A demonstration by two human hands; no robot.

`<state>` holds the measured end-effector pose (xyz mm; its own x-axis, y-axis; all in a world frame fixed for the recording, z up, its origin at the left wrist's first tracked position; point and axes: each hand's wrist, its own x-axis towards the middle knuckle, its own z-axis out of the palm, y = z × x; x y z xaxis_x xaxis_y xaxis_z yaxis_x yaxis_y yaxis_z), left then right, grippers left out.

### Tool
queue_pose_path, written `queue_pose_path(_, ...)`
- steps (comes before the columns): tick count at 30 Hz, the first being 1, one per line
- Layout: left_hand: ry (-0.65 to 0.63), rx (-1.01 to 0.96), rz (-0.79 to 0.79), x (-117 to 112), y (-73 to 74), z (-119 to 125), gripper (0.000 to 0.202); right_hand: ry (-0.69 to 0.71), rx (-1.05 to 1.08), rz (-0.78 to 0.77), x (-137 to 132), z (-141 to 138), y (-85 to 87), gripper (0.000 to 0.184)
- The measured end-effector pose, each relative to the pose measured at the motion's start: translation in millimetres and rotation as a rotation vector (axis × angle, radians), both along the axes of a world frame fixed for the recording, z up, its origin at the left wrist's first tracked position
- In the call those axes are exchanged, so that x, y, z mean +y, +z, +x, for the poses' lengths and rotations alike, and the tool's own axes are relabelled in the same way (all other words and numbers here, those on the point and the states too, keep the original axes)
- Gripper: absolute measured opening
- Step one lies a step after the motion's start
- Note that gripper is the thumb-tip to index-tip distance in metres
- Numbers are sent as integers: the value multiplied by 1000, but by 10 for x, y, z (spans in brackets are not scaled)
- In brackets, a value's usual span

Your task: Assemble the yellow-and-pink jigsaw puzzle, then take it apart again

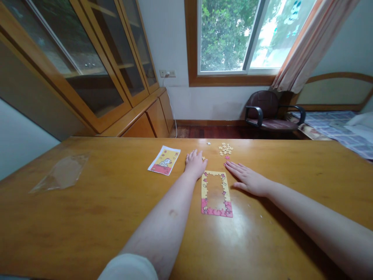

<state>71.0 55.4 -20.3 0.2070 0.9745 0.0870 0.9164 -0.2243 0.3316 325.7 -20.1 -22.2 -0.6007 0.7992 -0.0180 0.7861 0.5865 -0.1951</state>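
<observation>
Open desk (116, 163) stretches between the bag (64, 171) and the card (165, 160). A narrow lane parts card from left hand (195, 162). The puzzle frame (204, 192) stands between left forearm (169, 217) and right hand (249, 181); the pile (225, 149) lies beyond the right fingertips.

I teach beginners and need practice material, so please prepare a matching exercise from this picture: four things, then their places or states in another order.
1. puzzle border
2. printed sheet
3. plastic bag
4. armchair

A. beyond the table's far edge
B. just left of the left hand
C. joined around an open middle
D. see-through, toward the table's left end

Pairs: 1-C, 2-B, 3-D, 4-A
</observation>
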Motion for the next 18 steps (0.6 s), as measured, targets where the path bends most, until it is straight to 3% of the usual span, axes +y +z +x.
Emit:
queue_pose_path(3, 67, -32, 35, -7, 23, -4, 51, -34, 8, 8, -39, 40, -6, 71)
queue_pose_path(8, 170, 14, -13, -14, 18, -19, 57, -112, -7, 39, 182, -74, -2, 70)
queue_pose_path(12, 78, 28, -57, -10, 6, -25, 63, -88, -7, 18, 235, -84, 29, 70)
queue_pose_path(18, -129, 52, -46, -33, 19, -12, 54, 3, 24, -22, -137, 134, 44, 72)
